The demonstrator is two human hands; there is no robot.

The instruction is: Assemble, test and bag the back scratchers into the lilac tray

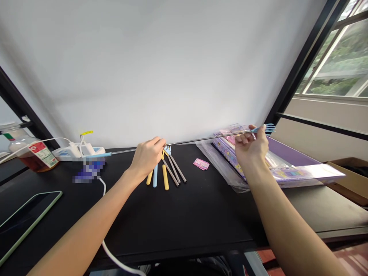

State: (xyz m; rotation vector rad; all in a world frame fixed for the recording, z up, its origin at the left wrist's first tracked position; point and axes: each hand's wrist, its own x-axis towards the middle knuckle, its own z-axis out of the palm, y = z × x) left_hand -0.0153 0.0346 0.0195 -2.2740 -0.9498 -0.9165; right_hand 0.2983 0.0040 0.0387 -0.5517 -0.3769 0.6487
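Note:
A long telescopic metal back scratcher point(207, 138) stretches across the table, with a blue handle point(99, 154) at its left end and a blue claw tip point(268, 129) at its right end. My left hand point(147, 158) closes around the rod near the middle. My right hand point(250, 146) pinches the rod just below the claw, above a plastic-wrapped stack of printed packets point(230, 153). Just beyond my left hand lie several more back scratchers point(168, 170) with yellow and blue handles and collapsed metal shafts, one showing a blue claw. A small pink card point(201, 164) lies to their right.
The black table point(178, 218) holds a white power strip point(77, 152), a glass bottle of amber liquid point(36, 153), a green-edged tablet point(25, 226) and a pixelated object point(89, 170). A white cable point(115, 258) runs over the front edge. A cardboard box point(350, 180) stands at right.

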